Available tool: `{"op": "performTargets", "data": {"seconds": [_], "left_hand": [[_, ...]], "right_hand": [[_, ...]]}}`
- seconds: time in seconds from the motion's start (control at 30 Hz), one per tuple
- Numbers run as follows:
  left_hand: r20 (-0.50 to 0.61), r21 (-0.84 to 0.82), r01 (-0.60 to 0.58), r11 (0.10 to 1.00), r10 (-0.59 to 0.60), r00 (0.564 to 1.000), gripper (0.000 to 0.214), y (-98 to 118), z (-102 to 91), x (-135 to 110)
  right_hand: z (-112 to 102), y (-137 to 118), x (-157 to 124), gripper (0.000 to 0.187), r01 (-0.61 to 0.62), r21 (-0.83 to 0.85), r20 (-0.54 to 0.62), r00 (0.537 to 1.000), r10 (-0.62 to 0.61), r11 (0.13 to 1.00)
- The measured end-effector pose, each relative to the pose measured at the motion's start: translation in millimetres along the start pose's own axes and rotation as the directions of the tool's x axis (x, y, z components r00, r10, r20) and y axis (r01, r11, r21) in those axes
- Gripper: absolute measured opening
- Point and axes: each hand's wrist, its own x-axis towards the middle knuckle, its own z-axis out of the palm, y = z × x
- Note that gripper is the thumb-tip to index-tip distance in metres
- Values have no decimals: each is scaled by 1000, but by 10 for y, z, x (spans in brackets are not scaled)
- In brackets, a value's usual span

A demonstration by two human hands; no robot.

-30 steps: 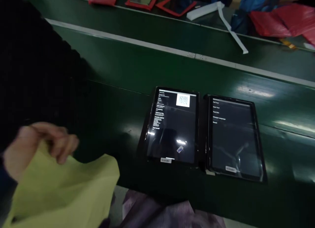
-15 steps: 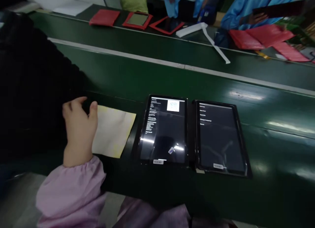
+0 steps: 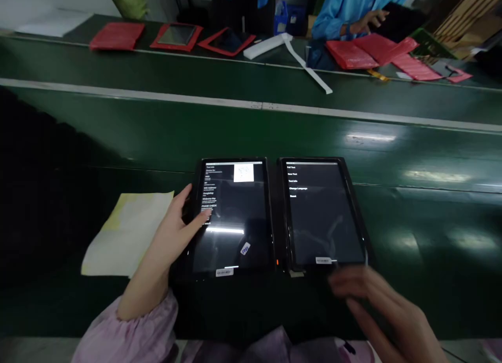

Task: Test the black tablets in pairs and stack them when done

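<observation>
We're touching tablet screen [image 3: 235,237] with left hand [image 3: 170,229], fingers loosely parted; right hand [image 3: 372,305] hovering wide open near second tablet [image 3: 323,211]. Glass slippery, fragile; we're favoring black case edges [image 3: 351,211] for grip.

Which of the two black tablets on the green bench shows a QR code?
The tablet nearer the left hand: a QR code sits at the top of its screen, beside lines of text. The other tablet shows only a short text menu.

Left hand [image 3: 172,229] spread open; right hand [image 3: 371,300] motion-blurred.
</observation>
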Motion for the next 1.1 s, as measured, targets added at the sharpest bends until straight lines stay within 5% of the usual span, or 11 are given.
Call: {"op": "performTargets", "data": {"seconds": [0.07, 0.2, 0.43, 0.8, 1.1], "left_hand": [[7, 3, 2, 1000, -2, 1000, 104, 61, 32, 28], [-43, -154, 97, 983, -105, 994, 82, 218, 96, 123], [-107, -378, 44, 925, -91, 990, 61, 254, 162, 249], [-107, -351, 6, 936, -46, 993, 49, 269, 190, 424], [-122, -314, -5, 949, -35, 992, 42, 320, 255, 618]], "right_hand": [[48, 82, 331, 24, 130, -294, -165, 969, -184, 947], [261, 193, 747, 33, 229, -430, -103, 949, -299, 873], [293, 343, 810, 31, 189, -395, -133, 956, -260, 899], [209, 731, 1272, 41, 7, -509, -310, 932, -190, 861], [159, 742, 1285, 39, -79, -437, -432, 892, -132, 896]]}}
